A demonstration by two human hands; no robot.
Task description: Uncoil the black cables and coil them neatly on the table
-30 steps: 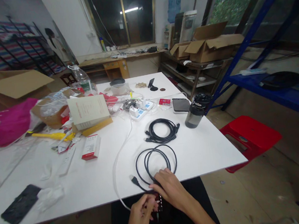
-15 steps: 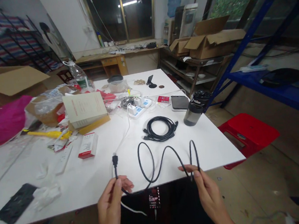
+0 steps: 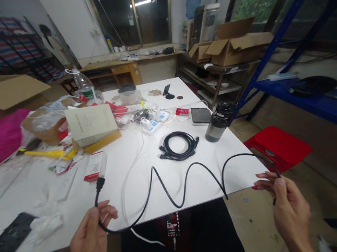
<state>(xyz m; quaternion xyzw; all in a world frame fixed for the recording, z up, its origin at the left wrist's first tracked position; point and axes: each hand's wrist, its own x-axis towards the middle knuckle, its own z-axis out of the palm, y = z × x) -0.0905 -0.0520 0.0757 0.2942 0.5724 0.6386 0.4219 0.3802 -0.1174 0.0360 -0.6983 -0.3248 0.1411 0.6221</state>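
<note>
By both pinched hands, the black cable is held, stretched along the front edge of the tabletop; behind, a coil is seen.

White wall — dark window.

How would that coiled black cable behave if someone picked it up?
The coiled cable would probably sag, since the similar cable between the left hand and right hand bends in loose waves. Lying flat, it seems unlikely to roll. Its protruding plugs might snag.
</note>
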